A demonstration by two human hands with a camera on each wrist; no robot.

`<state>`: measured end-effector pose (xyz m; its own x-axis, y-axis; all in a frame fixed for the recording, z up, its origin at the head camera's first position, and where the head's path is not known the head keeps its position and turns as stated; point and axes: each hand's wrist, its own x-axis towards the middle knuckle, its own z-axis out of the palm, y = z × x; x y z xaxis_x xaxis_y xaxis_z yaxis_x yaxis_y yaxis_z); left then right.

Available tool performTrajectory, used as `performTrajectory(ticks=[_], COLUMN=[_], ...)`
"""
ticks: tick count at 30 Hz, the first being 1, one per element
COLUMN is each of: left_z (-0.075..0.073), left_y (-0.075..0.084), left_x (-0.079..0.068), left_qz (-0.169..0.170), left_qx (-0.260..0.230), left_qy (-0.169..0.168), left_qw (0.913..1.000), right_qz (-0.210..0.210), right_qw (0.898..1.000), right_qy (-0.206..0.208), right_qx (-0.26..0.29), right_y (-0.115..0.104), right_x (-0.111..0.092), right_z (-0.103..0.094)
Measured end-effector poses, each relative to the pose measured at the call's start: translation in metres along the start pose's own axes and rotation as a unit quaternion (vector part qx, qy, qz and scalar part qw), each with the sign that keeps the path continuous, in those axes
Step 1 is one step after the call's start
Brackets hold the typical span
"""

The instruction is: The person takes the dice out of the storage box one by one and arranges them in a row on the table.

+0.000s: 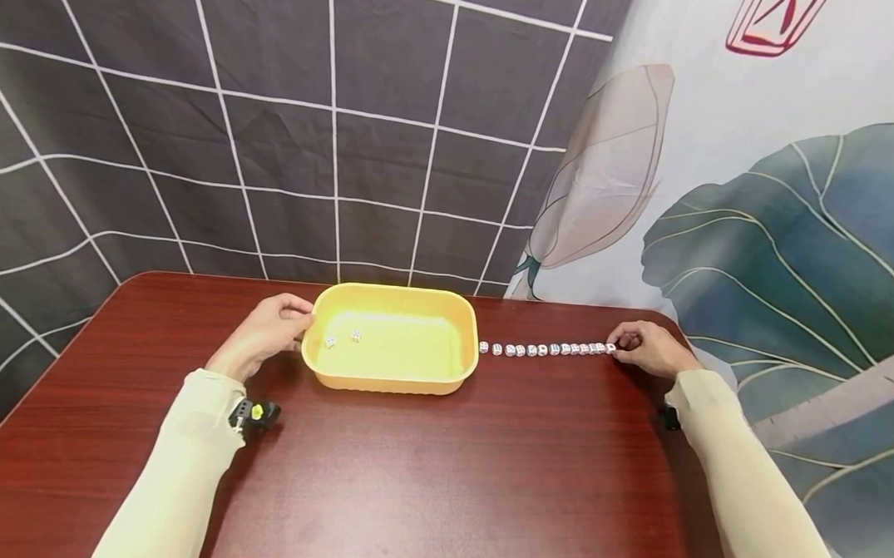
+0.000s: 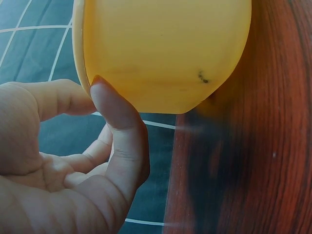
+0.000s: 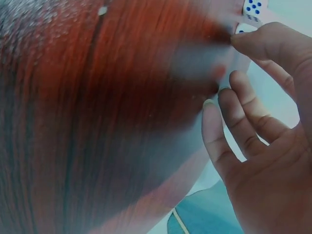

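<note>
A yellow plastic tub (image 1: 390, 385) stands on the table with two white dice (image 1: 356, 336) inside, towards its left end. My left hand (image 1: 265, 333) pinches the tub's left end; in the left wrist view the thumb (image 2: 117, 112) presses the outer wall (image 2: 165, 48) and the index finger is at the rim. From the tub's right side a row of several white dice (image 1: 543, 350) runs rightward. My right hand (image 1: 650, 348) is at the row's far end, thumb and index finger pinching the last die (image 3: 245, 28), mostly hidden by the thumb. Its other fingers are loosely bent.
The reddish-brown wooden table (image 1: 423, 486) has its back edge just behind the tub. Beyond it hangs a dark cloth (image 1: 273, 138) with white grid lines, and a leaf-patterned cloth (image 1: 794, 227) hangs at the right. A wrist camera (image 1: 256, 414) is on the left sleeve.
</note>
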<state>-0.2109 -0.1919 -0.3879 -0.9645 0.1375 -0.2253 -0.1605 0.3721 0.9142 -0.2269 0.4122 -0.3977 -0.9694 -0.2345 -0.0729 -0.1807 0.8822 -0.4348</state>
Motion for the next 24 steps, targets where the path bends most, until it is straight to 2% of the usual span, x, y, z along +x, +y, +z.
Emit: performTrajectory(ticks=[6,13,24], left_z=[0.0003,0.0004,0.0013], left_y=[-0.0002,0.0002,0.0014], left_x=[0.0002,0.0000,-0.0004], left_qz=[-0.001,-0.001,-0.002], left_qx=[0.001,0.004,0.007], left_qy=[0.001,0.003,0.002], left_qw=[1.0000,1.0000,1.0000], right_qz=[0.009,-0.002,0.015], right_qw=[1.000,1.000,1.000], right_qy=[-0.010,-0.013,-0.017], right_qx=[-0.008,-0.012,-0.011], right_y=[-0.0040,-0.0088,-0.0092], right_x=[0.0005,0.0007,0.0018], right_z=[-0.0014,-0.0015,0.0005])
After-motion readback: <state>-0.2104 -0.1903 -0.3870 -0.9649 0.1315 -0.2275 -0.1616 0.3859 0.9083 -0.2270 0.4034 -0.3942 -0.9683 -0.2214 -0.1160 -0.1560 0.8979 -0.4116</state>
